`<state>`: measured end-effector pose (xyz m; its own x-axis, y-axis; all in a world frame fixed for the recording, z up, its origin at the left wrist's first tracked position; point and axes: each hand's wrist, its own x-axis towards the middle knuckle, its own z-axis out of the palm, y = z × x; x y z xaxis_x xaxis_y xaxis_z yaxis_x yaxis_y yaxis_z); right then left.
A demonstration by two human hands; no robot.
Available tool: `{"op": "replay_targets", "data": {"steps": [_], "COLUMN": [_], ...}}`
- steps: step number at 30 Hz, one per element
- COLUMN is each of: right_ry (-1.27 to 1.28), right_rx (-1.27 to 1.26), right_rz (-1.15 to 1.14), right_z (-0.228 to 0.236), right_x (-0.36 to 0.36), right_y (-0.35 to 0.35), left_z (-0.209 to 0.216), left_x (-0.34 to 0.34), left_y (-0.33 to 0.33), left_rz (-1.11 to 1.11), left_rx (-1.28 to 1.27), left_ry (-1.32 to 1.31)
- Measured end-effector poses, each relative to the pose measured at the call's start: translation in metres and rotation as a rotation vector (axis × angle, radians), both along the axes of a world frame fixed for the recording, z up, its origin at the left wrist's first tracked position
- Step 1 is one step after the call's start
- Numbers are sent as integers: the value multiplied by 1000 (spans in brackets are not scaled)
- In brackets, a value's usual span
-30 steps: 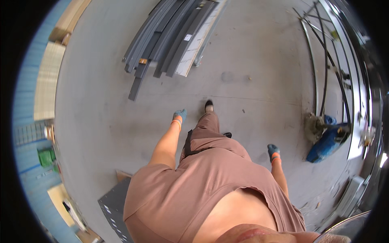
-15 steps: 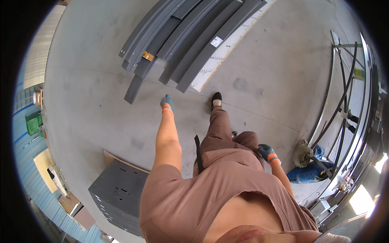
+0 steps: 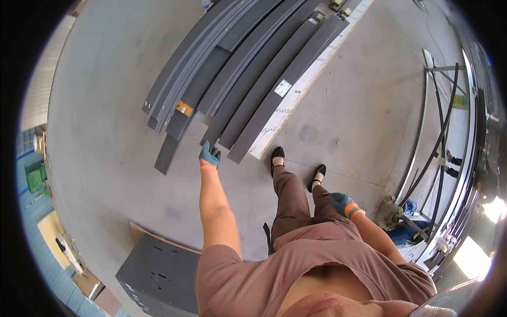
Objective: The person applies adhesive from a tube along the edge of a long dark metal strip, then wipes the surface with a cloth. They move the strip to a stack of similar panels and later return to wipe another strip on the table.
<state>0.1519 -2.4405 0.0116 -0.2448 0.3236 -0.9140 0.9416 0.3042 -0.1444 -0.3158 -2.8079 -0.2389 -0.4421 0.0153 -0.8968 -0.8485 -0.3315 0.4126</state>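
Observation:
Long dark grey metal panels (image 3: 253,79) lie side by side in a slanting stack at the top middle, one bearing a white label (image 3: 282,87). My left hand (image 3: 209,155), in a blue-grey glove with an orange cuff, is stretched forward at the near end of one panel. Its fingers are apart and hold nothing; whether the fingertips touch the panel I cannot tell. Beside my right thigh hangs my right hand (image 3: 343,204), gloved the same way, its fingers loosely curled with nothing seen in them.
An orange label (image 3: 184,109) marks another panel. A white board (image 3: 269,129) lies under the stack's right edge. Dark punched metal plates (image 3: 158,272) stand at lower left. On the right are a metal frame (image 3: 443,132) and a cloth bundle (image 3: 390,214). Concrete floor (image 3: 343,105) surrounds the stack.
I have stepped nearer to the panels, and both shoes now show. My left hand has come up to a panel end. My right hand stays by my thigh.

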Motion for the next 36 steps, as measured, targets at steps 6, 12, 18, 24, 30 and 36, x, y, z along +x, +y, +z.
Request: {"op": "replay_targets", "data": {"steps": [6,12,18,24,30,36], "right_ry": [-242,273,643,1088,1102,933], "right_rx": [-53,-76,-198,-944,-1242,-1378], "right_rz": [-99,329,-173,-1211,-1377,-1347], "right_z": [-39,-10,21,17,73,79], "right_x": [42,-64,-231,-373,-389,-359], "right_y": [9,17,13,54,88,29], "left_z": [28,122,258,384,402,459], "left_x": [8,26,79,145,175,138], "left_y": [6,-12,12,58,66,135], "left_rz": [-20,-116,-195,-398,-561,-1232], "left_rx": [-65,-32,52,58,-155,-967], "left_ry": [-11,35,192,264,306,1344]}}
